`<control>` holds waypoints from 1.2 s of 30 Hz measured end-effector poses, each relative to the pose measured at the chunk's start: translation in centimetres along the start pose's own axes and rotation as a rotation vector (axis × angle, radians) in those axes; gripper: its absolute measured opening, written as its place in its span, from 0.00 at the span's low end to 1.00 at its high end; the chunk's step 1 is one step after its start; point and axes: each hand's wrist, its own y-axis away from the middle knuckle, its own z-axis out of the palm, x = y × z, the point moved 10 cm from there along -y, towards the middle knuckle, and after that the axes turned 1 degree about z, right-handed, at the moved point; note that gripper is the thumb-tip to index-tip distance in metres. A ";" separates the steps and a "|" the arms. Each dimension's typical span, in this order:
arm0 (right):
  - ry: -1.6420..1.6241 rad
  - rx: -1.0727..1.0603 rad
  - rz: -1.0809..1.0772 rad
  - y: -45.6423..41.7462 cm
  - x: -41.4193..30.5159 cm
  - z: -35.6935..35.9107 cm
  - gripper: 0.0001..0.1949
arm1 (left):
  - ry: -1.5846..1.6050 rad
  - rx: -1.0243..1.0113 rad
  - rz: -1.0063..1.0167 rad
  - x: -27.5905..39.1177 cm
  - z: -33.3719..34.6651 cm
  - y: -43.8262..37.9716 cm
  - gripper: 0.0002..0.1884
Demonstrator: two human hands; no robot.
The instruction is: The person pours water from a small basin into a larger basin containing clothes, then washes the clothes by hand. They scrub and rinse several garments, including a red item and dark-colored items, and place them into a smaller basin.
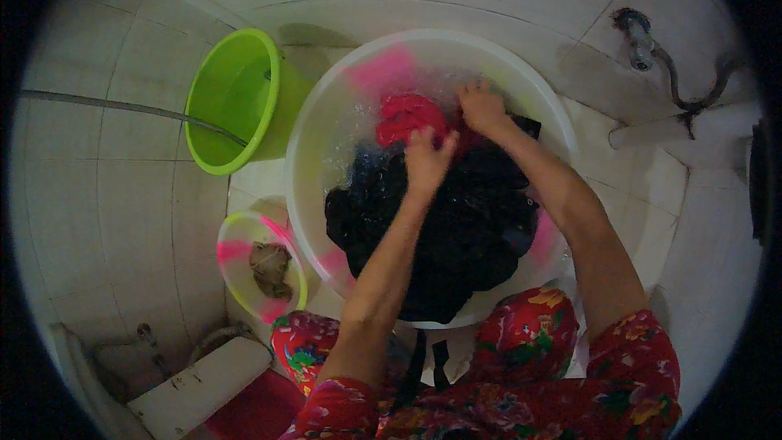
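Observation:
A large white plastic basin [295,208] with pink patches holds foamy water and wet laundry. My left hand [427,162] grips the lower edge of a bunched bright red cloth [409,116], its thumb spread to the right. To its right, my right hand [484,107] is in the foamy water beside darker red fabric [469,137]. The fingers bend down, and their tips are partly hidden, so its grip is unclear. Black clothing [452,244] is heaped beneath my forearms and reaches the basin's near rim.
A green bucket [211,104] at the left has a grey hose [110,105] running into it. Below it, a small multicoloured basin [229,269] holds a brownish cloth [270,266]. A wall tap [639,49] and pipe [672,128] are at the right. My knees flank the large basin's near rim.

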 end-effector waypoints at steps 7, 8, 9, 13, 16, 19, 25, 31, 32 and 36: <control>-0.143 -0.074 -0.232 -0.7 -5.1 5.2 0.21 | -0.130 -0.332 0.086 0.2 3.9 3.5 0.19; -0.144 -0.153 -0.162 -0.3 -3.9 6.6 0.20 | 0.082 -0.244 -0.048 -1.3 2.4 2.8 0.18; -0.400 -0.185 0.050 -0.5 0.0 7.7 0.21 | 0.302 -0.168 -0.173 -2.6 1.7 2.2 0.18; -1.086 -0.233 0.263 0.1 -1.0 4.5 0.24 | 1.152 0.028 -0.681 -9.9 1.0 1.4 0.27; -1.191 -0.339 0.067 4.5 -10.0 -0.8 0.20 | 1.537 -0.092 -0.827 -7.2 1.8 1.6 0.29; -0.938 0.023 -0.289 8.0 -15.5 -6.8 0.17 | 1.969 -0.302 -0.281 -6.1 1.1 -1.3 0.25; -0.694 0.182 -0.154 2.2 -11.6 -5.2 0.14 | 1.447 0.156 -0.433 -5.4 -2.1 -1.4 0.21; -0.266 -0.067 0.191 -0.7 3.2 1.3 0.15 | 0.693 0.131 -0.285 -2.1 -9.2 -6.1 0.22; -0.131 -0.177 0.251 -0.2 4.4 2.3 0.15 | 0.558 0.209 -0.239 -2.5 -10.6 -6.2 0.23; -0.132 0.084 0.187 -0.4 0.8 -0.3 0.16 | 0.149 0.202 -0.017 -9.6 -7.7 -5.2 0.31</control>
